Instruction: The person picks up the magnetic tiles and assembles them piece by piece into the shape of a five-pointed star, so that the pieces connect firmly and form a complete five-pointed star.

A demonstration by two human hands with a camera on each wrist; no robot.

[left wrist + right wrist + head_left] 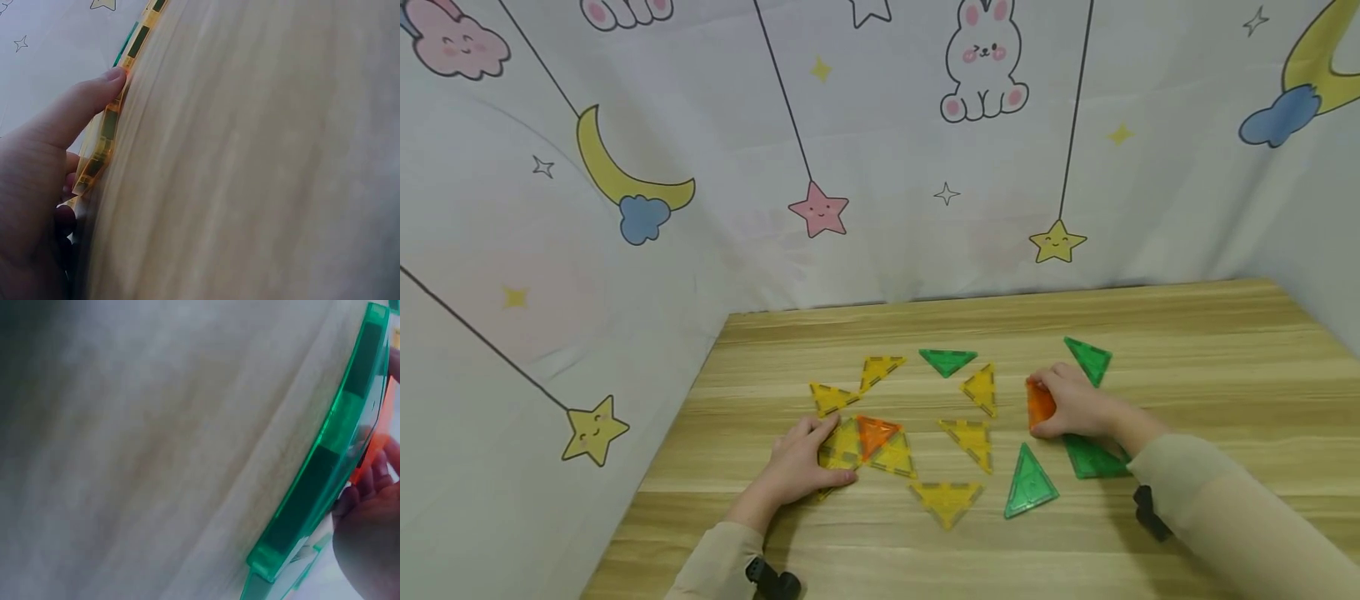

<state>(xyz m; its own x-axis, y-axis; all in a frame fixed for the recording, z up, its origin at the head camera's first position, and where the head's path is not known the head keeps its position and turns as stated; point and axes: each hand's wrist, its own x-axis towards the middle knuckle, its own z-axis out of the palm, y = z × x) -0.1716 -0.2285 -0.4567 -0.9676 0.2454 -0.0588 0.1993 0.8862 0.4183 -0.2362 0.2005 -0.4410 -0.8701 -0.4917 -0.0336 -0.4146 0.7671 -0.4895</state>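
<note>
My right hand [1071, 402] pinches an orange triangular magnetic tile [1040, 406], tilted up, between thumb and fingers. In the right wrist view, part of that orange tile [378, 434] shows behind a green triangular tile [325, 450]. On the left, my left hand [801, 462] holds yellow triangular tiles [842, 446], thumb at the near edge and fingers at the far side. Beside them, another orange triangle [877, 436] sits against a further yellow triangle [895, 455]. The left wrist view shows my thumb [100, 94] against the yellow tile edge [109, 128].
Loose yellow triangles [967, 440] lie in the middle of the wooden table [880, 558], with several more behind. Green triangles [1030, 483] lie around the right hand, one green triangle [947, 361] at the back. A patterned cloth [895, 250] hangs behind the table.
</note>
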